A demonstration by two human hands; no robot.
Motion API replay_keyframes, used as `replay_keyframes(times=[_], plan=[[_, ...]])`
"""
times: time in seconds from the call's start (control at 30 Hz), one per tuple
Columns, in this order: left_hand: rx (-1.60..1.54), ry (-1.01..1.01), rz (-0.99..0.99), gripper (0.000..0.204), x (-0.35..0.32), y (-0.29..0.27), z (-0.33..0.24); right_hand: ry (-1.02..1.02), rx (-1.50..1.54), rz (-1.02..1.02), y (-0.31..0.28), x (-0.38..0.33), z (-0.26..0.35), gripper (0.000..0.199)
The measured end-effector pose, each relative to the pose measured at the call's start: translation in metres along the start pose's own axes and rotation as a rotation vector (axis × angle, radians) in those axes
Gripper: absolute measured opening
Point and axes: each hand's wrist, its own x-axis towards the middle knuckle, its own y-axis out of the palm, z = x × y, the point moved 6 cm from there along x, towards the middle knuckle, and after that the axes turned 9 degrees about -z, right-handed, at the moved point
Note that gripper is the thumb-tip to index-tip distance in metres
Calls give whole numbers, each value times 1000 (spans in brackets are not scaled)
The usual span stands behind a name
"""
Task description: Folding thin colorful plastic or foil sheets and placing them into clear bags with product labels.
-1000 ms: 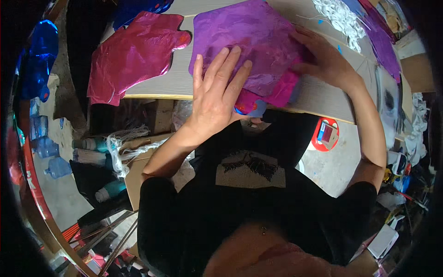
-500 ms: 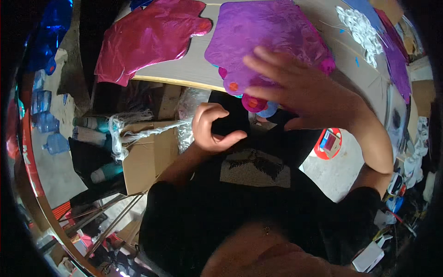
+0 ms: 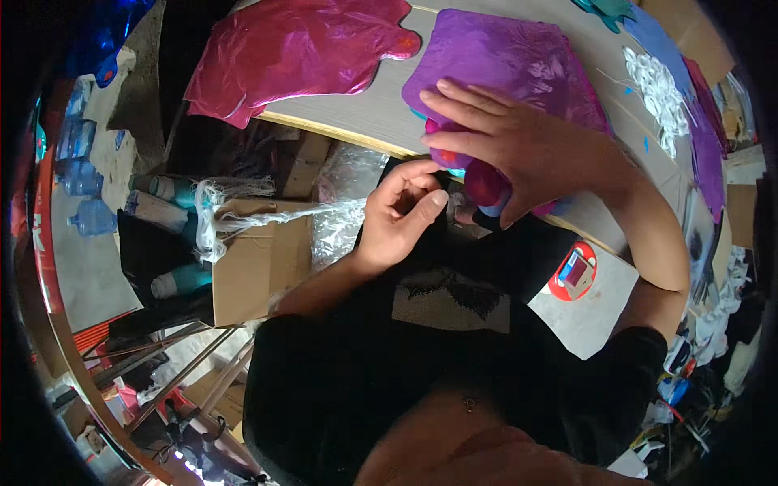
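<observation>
A stack of flat purple foil balloons [image 3: 498,57], apparently uninflated, lies at the table's front edge with rounded tabs [image 3: 486,182] hanging over it. Across the lower part of this stack rests my right hand [image 3: 519,150], open, palm down and fingers spread. My left hand [image 3: 401,211] is beside the tabs, just off the edge. Its fingers are loosely curled with the thumb apart, and nothing shows in them. Whether its fingertips touch a tab is hard to see. Left of the stack lies a pile of red-pink foil balloons [image 3: 300,57].
White strands [image 3: 660,97] lie on the grey table [image 3: 356,109] at the far right. Below the edge stands a cardboard box [image 3: 259,271] with white string [image 3: 211,223] across it. A red stool [image 3: 574,271] carries a small box. Water jugs [image 3: 93,217] stand at far left.
My right hand has come down onto the purple stack. My left hand has moved right and up toward the tabs, its fingers more curled. The view has shifted slightly.
</observation>
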Motion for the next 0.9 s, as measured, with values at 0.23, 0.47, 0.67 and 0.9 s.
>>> replay_keyframes(times=[0.23,0.47,0.67,0.9], plan=[[119,80,-9,19,-2,-5,-5,14,187,-23,-14,1,7,101],[61,-86,37,20,2,3,-3,-19,76,39,-12,-4,1,98],[52,-217,19,18,6,11,-6,-8,-55,57,-14,-9,8,107],[-38,-413,-23,17,10,13,3,-40,-146,104,-8,2,11,103]])
